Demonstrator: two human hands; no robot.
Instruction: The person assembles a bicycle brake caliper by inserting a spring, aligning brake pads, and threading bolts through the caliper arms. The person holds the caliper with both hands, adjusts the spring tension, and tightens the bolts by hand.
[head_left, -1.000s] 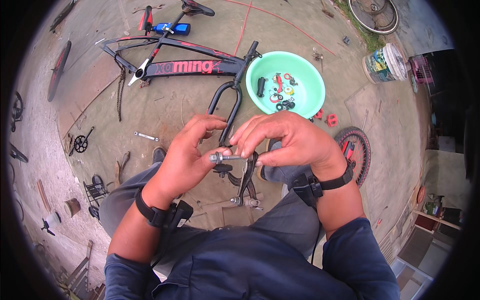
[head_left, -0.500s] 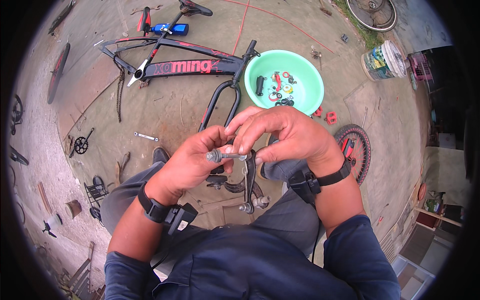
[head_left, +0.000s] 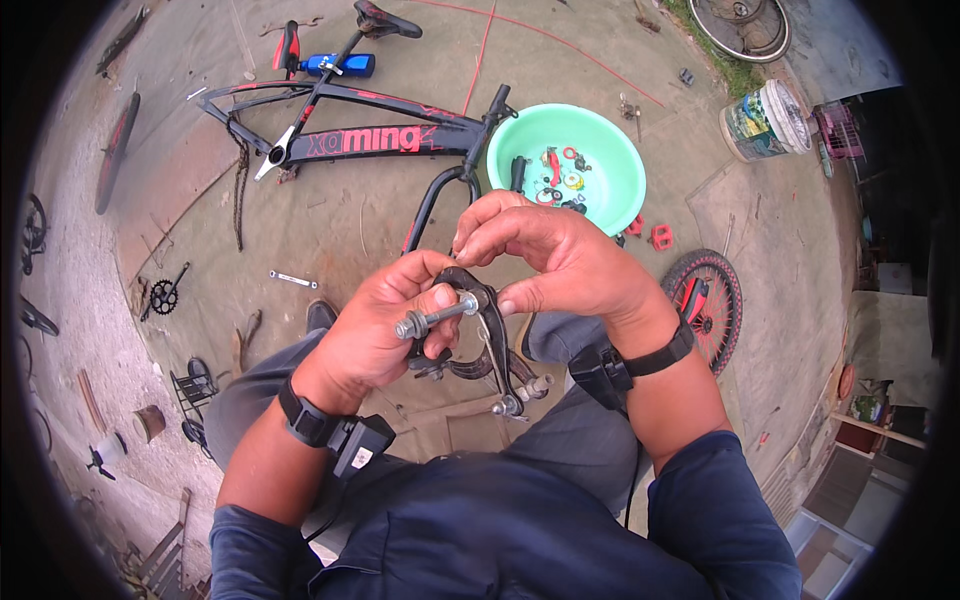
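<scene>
A black bicycle caliper brake (head_left: 494, 335) hangs over my lap, its curved arms pointing down toward me. A long silver bolt with nuts (head_left: 432, 320) sticks out of its top toward the left. My left hand (head_left: 378, 322) is closed around the brake's upper left side, the thumb lying along the bolt. From the right, my right hand (head_left: 560, 255) is bent over the top of the brake. Its thumb tip touches the brake beside the bolt's end, and its index and middle fingertips meet near the left fingers. Any small part between those fingertips is hidden.
Beyond my hands lies a black and red bicycle frame (head_left: 370, 140) with its fork. A mint-green basin (head_left: 625, 180) holds several small parts. Red pedals (head_left: 661, 237) and a wheel (head_left: 708, 310) are on the right. A wrench (head_left: 293, 278) and a crankset (head_left: 165, 294) lie left.
The brake has turned and risen slightly, so its curved black top now shows between my hands. The bolt tilts more toward me. My right fingers have moved up a little.
</scene>
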